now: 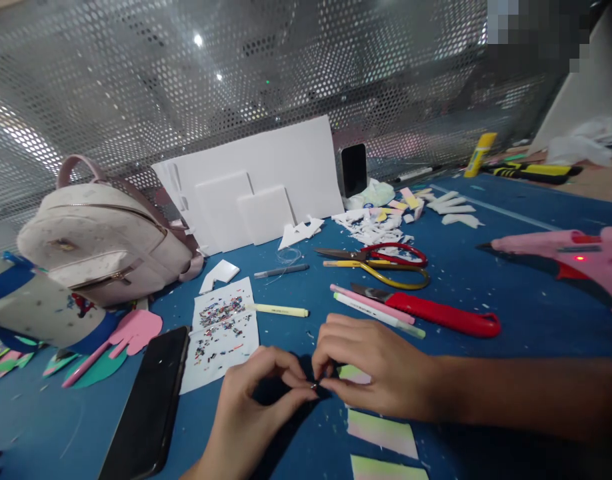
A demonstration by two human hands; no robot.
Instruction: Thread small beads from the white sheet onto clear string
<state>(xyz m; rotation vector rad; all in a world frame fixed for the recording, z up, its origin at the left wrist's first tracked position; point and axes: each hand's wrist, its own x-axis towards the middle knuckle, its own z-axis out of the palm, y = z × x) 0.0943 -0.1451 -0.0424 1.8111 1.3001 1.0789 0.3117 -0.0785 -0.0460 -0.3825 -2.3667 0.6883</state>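
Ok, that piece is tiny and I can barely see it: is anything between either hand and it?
Nothing visible. The left hand and right hand both pinch the tiny piece directly, their fingertips meeting on it over the blue table.

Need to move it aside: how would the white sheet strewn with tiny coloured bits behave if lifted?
The white sheet looks thin, so it would probably sag. Its loose coloured bits would likely slide off onto the blue table.
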